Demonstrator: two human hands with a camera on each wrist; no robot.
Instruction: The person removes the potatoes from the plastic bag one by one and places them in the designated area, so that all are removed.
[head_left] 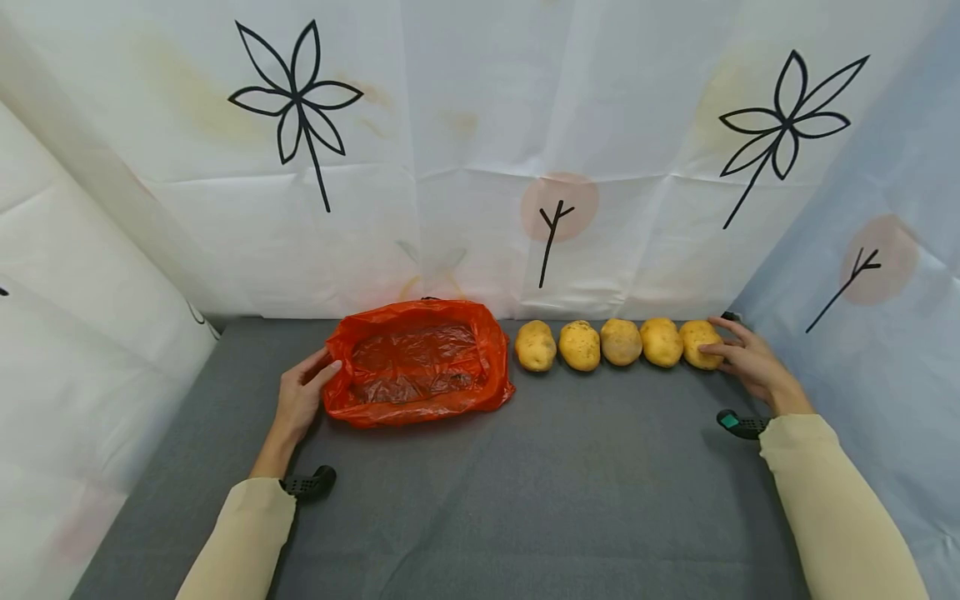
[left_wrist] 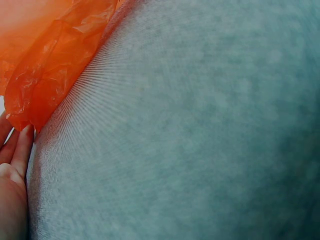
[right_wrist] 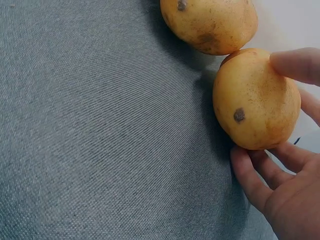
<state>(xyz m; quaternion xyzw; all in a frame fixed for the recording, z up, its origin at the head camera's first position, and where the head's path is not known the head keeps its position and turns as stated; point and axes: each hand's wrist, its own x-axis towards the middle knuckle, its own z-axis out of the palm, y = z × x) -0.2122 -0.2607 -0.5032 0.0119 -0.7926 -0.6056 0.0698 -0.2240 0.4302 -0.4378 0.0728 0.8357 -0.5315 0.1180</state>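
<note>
An open red plastic bag (head_left: 420, 410) lies on the grey cloth, its rim spread wide. At its left end my left hand (head_left: 300, 396) holds the rim, the thumb over the edge. In the left wrist view fingers (left_wrist: 22, 150) touch the lower edge of the bag (left_wrist: 55, 70). Far to the right, my right hand (head_left: 753, 364) grips the rightmost potato (head_left: 697, 343) of a row. The right wrist view shows that potato (right_wrist: 255, 105) between the thumb and the other fingers, with a dark spot on its skin. It seems to rest on the cloth.
Several more potatoes (head_left: 621, 342) line up between the bag and my right hand, along the back of the grey cloth (head_left: 540, 500). A white printed sheet (head_left: 465, 142) hangs behind as a wall, with further sheets at the left and right sides.
</note>
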